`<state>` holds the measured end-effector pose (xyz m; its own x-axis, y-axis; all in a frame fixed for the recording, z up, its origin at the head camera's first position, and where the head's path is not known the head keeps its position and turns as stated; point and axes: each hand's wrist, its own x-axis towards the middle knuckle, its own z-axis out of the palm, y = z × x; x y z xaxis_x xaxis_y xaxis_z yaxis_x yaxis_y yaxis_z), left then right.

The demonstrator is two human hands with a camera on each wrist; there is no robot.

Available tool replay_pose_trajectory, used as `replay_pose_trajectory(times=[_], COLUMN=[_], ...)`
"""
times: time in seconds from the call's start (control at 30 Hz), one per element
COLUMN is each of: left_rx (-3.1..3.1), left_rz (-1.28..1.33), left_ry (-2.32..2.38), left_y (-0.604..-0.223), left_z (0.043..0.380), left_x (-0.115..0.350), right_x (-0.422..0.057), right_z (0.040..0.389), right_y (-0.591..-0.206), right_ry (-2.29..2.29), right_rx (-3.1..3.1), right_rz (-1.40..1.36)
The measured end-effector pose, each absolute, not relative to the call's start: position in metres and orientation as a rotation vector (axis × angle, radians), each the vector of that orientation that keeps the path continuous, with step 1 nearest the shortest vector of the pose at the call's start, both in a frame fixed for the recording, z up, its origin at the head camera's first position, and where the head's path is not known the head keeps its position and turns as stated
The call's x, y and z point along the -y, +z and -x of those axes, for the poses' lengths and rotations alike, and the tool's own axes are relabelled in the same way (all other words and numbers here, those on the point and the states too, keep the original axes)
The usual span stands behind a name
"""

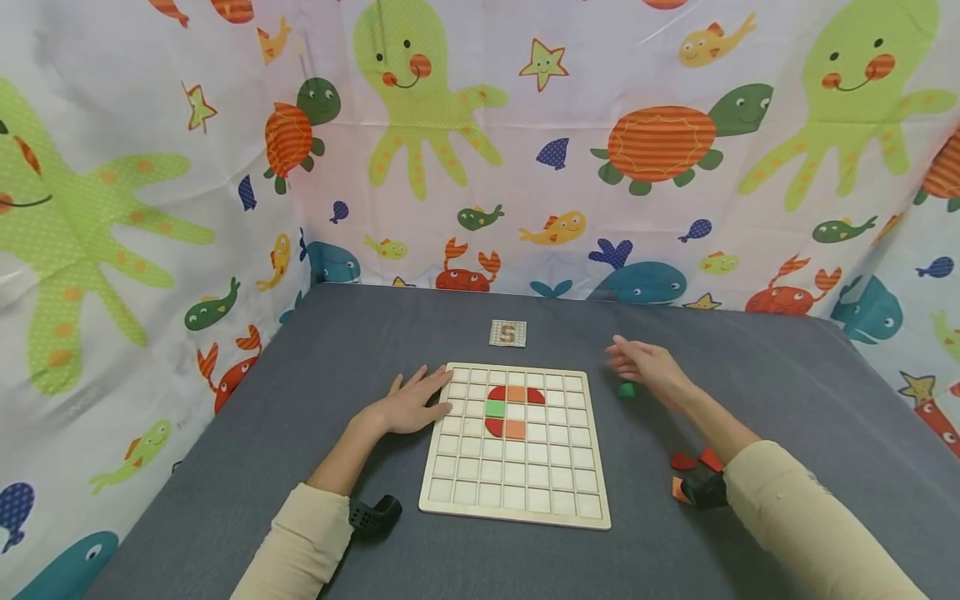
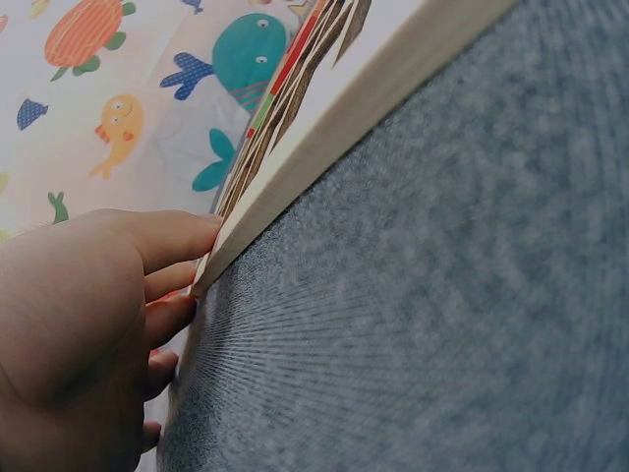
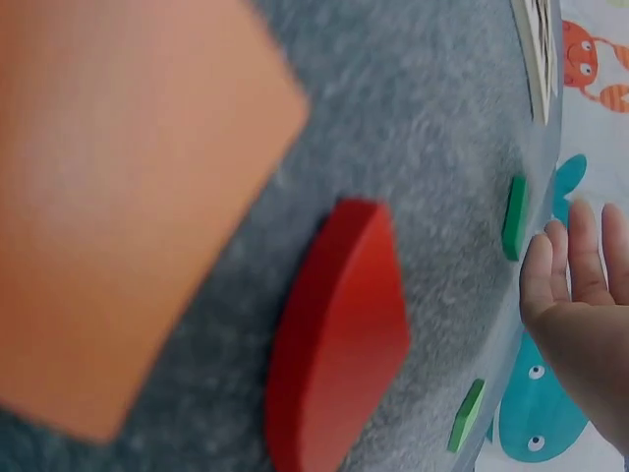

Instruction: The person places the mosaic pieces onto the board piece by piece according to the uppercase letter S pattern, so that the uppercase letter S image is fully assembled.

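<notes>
At left, a person's left hand lies with fingers extended and spread, gripping nothing, its thumb and fingertips touching the left edge of a wooden grid board, a contact that likely keeps it from sliding. The board lies flat at center on a gray table. Toward its far side, rounded red tiles, square orange tiles and one green tile sit in separate cells, whose raised dividers appear meant to hold each in place. Just beyond the far edge lies a small card marked with an S- or 5-like figure, apparently set there to be seen past the board. To the right, the right hand, fingers loosely bent and apparently empty, hovers above the table near a dark green piece; a light green piece shows in the right wrist view. Farther right and nearer, red pieces and an orange piece lie loose, seemingly kept off the board within that hand's reach.
</notes>
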<state>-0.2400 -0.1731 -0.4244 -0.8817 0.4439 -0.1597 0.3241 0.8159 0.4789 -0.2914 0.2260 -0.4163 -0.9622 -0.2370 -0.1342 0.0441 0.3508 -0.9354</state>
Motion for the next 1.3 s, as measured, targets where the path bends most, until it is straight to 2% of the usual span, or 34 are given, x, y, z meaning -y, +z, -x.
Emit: replay_pose_trajectory(times=[0.43,0.9,1.3], left_rx=[-2.74,-2.733,-2.742], left_rz=[-0.578,-0.588,-0.59], left_ry=[0.652,0.668,0.658], left_y=[-0.426,-0.425,-0.424], left_z=[0.241,0.24,0.239], left_x=[0.173,0.173,0.173], right_x=[-0.239,-0.251,-0.262], right_z=[0.299,0.288,0.276], right_y=[-0.425,-0.423,-0.427], right_ry=[-1.574,-1.521,-1.324], right_rx=[-2.363,-2.364,-2.481], right_rz=[0.246,0.298,0.536])
